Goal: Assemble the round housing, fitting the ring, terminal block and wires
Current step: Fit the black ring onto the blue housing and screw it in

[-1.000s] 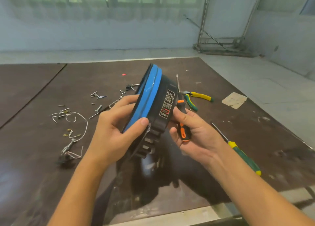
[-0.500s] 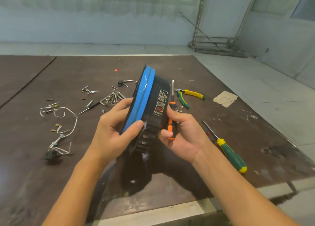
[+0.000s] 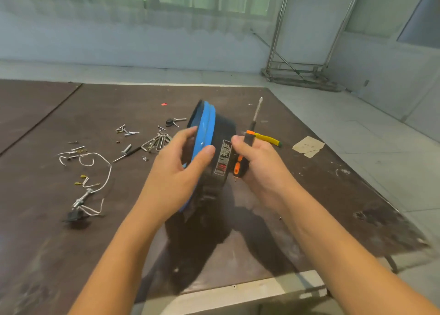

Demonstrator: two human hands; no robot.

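**Round housing** (image 3: 222, 130): black, held on edge above the middle of the table, between both hands. Its open face is turned left and away; the inside is hidden, so what it holds cannot be told. A printed label (image 3: 223, 158) sits on its side wall, facing the camera.

**Blue ring** (image 3: 205, 130): seated around the housing's wide rim, on the left side.

**Left hand** (image 3: 177, 172): grips the housing at the rim, thumb pressed on the blue ring, fingers curled over the open face.

**Right hand** (image 3: 260, 166): closed around a screwdriver (image 3: 248, 137) with a black and orange handle. The shaft points up and away, and the index fingertip touches the housing's wall just beside the label.

**White wires** (image 3: 104, 164): loose loops lying on the table, well to the left of the housing, with small yellowish terminals beside them.

**Black block** (image 3: 74, 216): at the near end of the wires, joined to them through a metal fitting.

**Loose hardware**, on the table left of the housing:
- a scatter of screws (image 3: 127, 131);
- a bunch of hex keys (image 3: 156, 143);
- a small driver bit (image 3: 126, 151);
- a black part with a bolt (image 3: 172, 121), farther off.

**Pliers** (image 3: 267, 139): yellow handles, lying just right of the right hand and partly hidden behind it.

**Paper scrap** (image 3: 308, 145): near the table's right edge.

**Table** (image 3: 59, 255): dark brown, scuffed board.

**Metal frame** (image 3: 297, 73): on the floor at the far right wall.
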